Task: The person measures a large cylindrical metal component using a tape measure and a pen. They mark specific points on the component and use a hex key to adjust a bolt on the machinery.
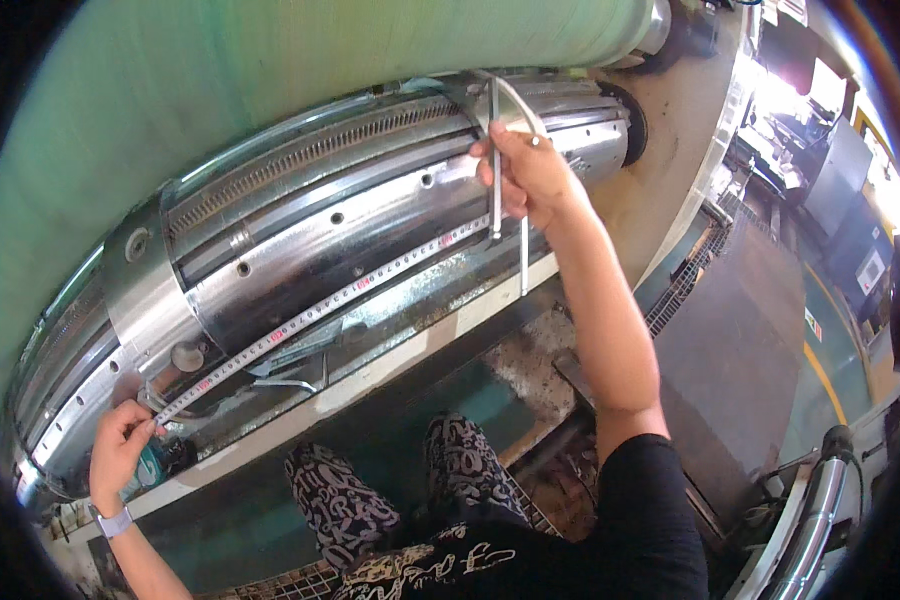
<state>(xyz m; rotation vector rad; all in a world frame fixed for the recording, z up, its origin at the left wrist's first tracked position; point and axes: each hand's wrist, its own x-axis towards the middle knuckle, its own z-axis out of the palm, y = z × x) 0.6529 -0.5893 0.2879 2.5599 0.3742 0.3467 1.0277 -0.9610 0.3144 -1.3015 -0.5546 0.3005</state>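
A white measuring tape (360, 285) runs diagonally along the front of a shiny metal cylinder (300, 235) with a row of holes. Its lower left end is pinched between the thumb and fingers of my left hand (122, 450), close against the cylinder. Farther right, my right hand (532, 172) is closed round a slim, straight metal bar (496, 180), which looks like a long hex key. The tape's right end reaches that bar just below my fingers. A pale curved strip (520, 105) arches above this hand; whether it belongs to the tape I cannot tell.
A large green roller (290, 75) lies behind the cylinder. On the ledge below the tape rests a bent hex key (288, 383). A pale machine rail (370, 375) crosses in front of my legs. Floor plates (730, 370) and a metal shaft (818, 520) are at the right.
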